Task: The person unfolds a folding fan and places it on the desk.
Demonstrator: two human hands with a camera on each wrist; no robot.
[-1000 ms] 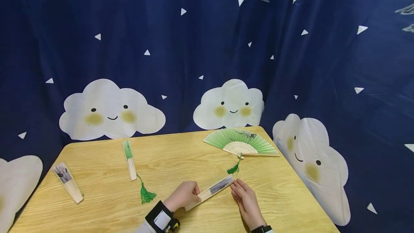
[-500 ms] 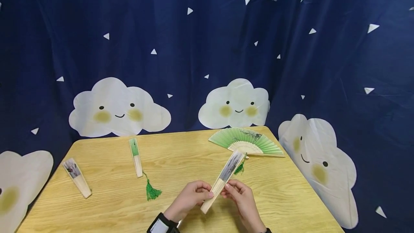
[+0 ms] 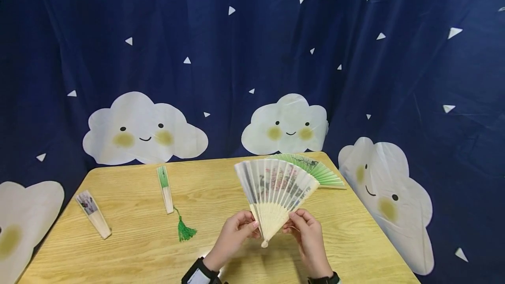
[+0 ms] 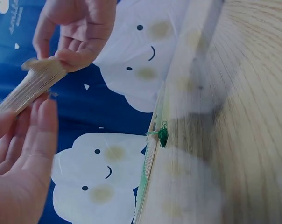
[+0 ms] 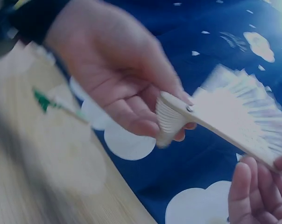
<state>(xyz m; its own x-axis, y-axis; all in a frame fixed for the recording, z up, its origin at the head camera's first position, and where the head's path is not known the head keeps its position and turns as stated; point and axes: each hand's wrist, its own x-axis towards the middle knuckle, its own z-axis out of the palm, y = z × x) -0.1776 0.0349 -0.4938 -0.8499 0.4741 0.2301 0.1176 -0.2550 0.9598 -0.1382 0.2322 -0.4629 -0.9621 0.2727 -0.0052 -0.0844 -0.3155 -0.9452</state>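
Note:
A partly spread folding fan [image 3: 274, 183], off-white with pink and dark printed flowers, is held up over the table in the head view. My left hand [image 3: 236, 235] pinches its left outer stick, thumb in front, low near the pivot. On the opposite edge, my right hand [image 3: 309, 236] grips the other outer stick between thumb and fingers. Bare ribs [image 5: 171, 121] bunch at the fan's pivot end in the right wrist view. Behind it, a spread green folding fan [image 3: 329, 176] lies on the table, its left part and tassel hidden in the head view.
On the wooden table [image 3: 130, 222] lie a closed green folding fan [image 3: 165, 189] with a green tassel [image 3: 185, 232] and, farther left, a closed folding fan [image 3: 94, 214] with a dark floral print. A blue curtain [image 3: 221, 56] with cloud faces hangs behind.
The printed fan, closed and low over the table a second ago, has been lifted upright and spread out between both hands. The fans lying on the table have not moved.

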